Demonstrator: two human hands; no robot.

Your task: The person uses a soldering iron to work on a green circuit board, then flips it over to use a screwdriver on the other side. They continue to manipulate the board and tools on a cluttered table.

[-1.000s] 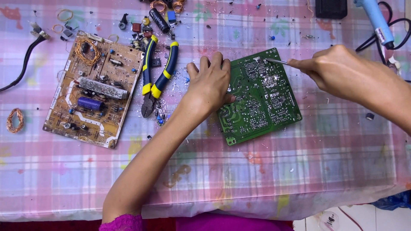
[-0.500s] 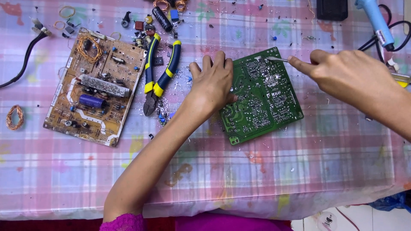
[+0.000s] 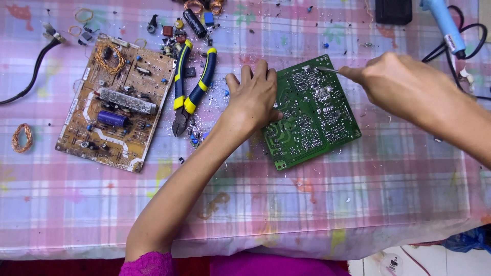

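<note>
A green circuit board [image 3: 311,113] is laid solder side up, a little askew, on a pink checked tablecloth [image 3: 358,194], right of the middle of the table. It is pinned at its left edge by the left hand [image 3: 253,97], which is spread flat and open, fingers pointing away and the thumb pressed onto the board; nothing is grasped by it, and the board appears to be steadied in this way so that it cannot slide while it is worked on. The right hand [image 3: 404,84] is closed around a thin metal tool [image 3: 327,69], only the slender tip of which is seen, and this tip is brought down onto the upper part of the board; the pen-like grip seems chosen for fine control among the small solder joints. A blue soldering iron [image 3: 444,23] with its black cord is left at the far right, well apart from the board. To the left, a brown board [image 3: 120,107] is laid component side up, and beside it yellow-and-blue handled pliers [image 3: 192,84] are set down within easy reach of the left hand. Small loose components [image 3: 192,20] and wire coils are scattered along the far edge, and fine metal scraps are strewn between the pliers and the green board.
</note>
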